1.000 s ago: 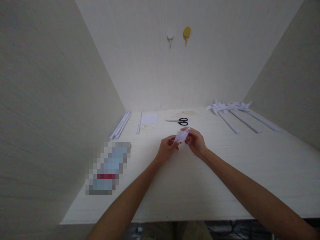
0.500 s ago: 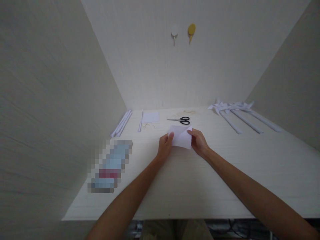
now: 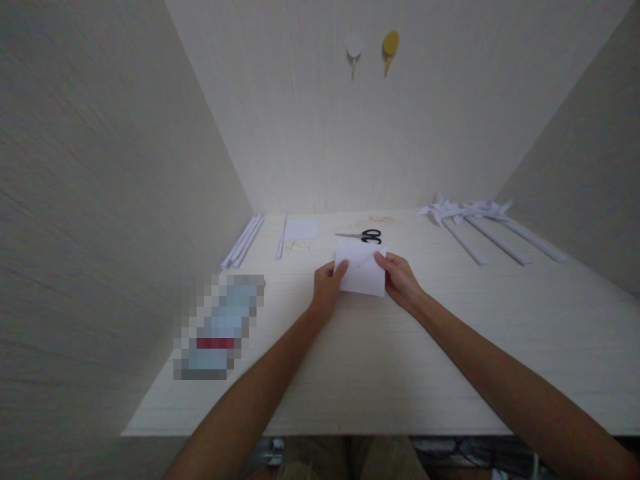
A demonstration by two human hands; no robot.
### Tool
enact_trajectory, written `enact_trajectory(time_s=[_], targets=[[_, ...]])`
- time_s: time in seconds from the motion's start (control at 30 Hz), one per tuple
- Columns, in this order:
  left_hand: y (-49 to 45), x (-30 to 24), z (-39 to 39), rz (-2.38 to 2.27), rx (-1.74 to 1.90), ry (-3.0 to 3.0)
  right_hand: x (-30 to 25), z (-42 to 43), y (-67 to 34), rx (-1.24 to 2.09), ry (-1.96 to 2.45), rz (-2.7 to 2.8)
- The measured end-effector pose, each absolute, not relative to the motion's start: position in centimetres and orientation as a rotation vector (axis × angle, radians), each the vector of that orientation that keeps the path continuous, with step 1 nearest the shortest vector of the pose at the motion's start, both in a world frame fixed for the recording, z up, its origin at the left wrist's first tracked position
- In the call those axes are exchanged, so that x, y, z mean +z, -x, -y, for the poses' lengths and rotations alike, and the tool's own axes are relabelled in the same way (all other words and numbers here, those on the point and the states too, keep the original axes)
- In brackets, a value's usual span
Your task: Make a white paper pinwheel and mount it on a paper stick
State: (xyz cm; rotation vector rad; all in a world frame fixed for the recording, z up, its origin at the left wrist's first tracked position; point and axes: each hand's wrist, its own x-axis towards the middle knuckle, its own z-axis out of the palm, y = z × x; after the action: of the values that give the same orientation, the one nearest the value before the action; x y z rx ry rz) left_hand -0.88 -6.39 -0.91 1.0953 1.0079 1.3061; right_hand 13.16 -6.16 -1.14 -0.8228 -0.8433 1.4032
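Note:
A small white square of paper with a diagonal crease is held above the pale table, mid-way across. My left hand pinches its left edge, thumb on top. My right hand pinches the right edge near the upper corner. Both hands are closed on the sheet. Black-handled scissors lie just behind the paper.
Rolled white paper sticks lie at the back left beside a small white sheet. Paper pinwheels on sticks lie at the back right. A blurred-out object sits at the left. Two hooks hang on the back wall.
The paper was folded small between my fingers; it has been unfolded into a flat square, and my hands have moved apart to its left and right edges.

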Motion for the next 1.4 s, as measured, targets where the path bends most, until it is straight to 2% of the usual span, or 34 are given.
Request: enact_trajectory(time_s=[1.03,1.23,1.4], targets=[[0.6,0.0,7.3,-1.142,1.287,-1.169,-0.9,6.6,-13.3,1.422,0.875,0.874],[1.1,-0.5,6.5,-1.242,1.436,-1.074,-1.1,6.1,-13.4,1.263,0.845,0.849],[1.4,-0.6,6.2,-1.249,1.481,-0.995,-2.0,4.4,-14.0,1.053,1.048,1.051]])
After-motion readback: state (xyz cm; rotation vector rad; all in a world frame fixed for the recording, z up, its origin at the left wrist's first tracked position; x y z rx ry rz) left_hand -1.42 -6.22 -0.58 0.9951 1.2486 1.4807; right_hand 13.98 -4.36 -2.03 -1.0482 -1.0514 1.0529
